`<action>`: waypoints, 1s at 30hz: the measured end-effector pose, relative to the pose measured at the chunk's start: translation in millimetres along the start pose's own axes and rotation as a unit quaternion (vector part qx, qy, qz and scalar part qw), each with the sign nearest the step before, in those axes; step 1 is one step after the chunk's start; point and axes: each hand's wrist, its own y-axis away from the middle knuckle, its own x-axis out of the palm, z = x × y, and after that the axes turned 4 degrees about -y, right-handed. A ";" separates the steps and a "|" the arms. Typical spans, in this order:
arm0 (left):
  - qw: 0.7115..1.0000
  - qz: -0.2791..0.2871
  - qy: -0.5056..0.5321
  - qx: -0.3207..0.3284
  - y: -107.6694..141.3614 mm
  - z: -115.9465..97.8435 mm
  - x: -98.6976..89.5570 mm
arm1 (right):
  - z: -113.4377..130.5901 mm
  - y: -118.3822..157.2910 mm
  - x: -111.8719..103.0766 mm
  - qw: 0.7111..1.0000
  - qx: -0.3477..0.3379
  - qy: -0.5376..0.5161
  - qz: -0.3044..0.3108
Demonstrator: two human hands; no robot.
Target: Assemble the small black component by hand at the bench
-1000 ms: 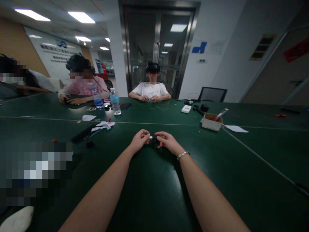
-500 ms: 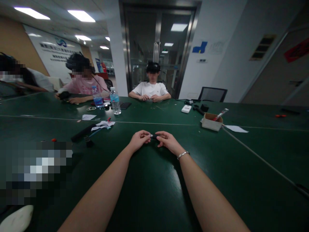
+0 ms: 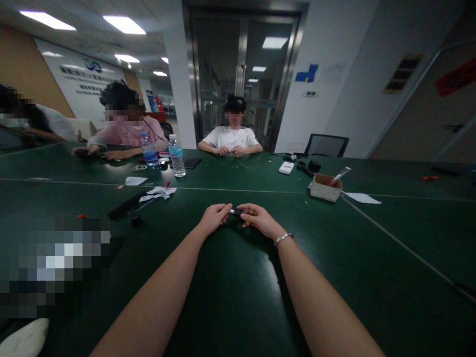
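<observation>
A small dark object [image 3: 236,212] with a shiny silver end is held between my hands, above the green table [image 3: 238,277]. My left hand [image 3: 215,218] pinches its silver end from the left. The fingers of my right hand [image 3: 258,218], bent around the dark end, grip it from the right. Too small to make out is what exactly the object is. A silver bracelet [image 3: 283,238] circles my right wrist.
Beyond my hands stand two water bottles [image 3: 176,156] and a cardboard box [image 3: 326,188]. Crumpled paper [image 3: 158,192] and a black case [image 3: 127,205] lie to the left. A white phone-like item [image 3: 286,167] sits farther back. Several people sit around the table.
The small object tilts slightly more, its dark end lower, and my fingers have shifted a little on it. At the far left, the seated person in pink has moved a hand.
</observation>
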 end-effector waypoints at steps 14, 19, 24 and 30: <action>0.997 -0.019 -0.078 -0.001 3.4 -7.2 -1.7 | 10.2 2.6 3.1 0.997 0.007 0.049 0.063; 0.997 -0.017 -0.078 -0.013 4.2 -9.0 -1.8 | 9.4 2.8 4.0 0.998 0.015 0.041 0.048; 0.997 -0.014 -0.072 -0.025 6.0 -11.9 -1.4 | 8.0 2.5 3.1 0.997 0.011 0.059 0.038; 0.995 -0.032 -0.086 -0.037 2.7 -10.3 -0.1 | 4.3 -0.1 1.4 0.995 -0.008 0.092 0.040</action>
